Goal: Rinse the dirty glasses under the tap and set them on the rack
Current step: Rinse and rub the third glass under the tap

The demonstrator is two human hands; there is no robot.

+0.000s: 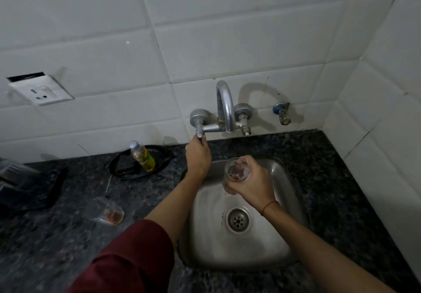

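Head view: right hand grips a glass holding reddish dregs, over the sink. Left hand fingers curl round the tap handle. Left, a second glass with reddish dregs stands on the counter.

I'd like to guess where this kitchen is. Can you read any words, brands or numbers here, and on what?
No text here can be read.
The bottle has a yellow-green label, too blurred to read.
The socket shows no legible marks.
No writing shows on the tap, the held glass in the right hand, or the counter glass.
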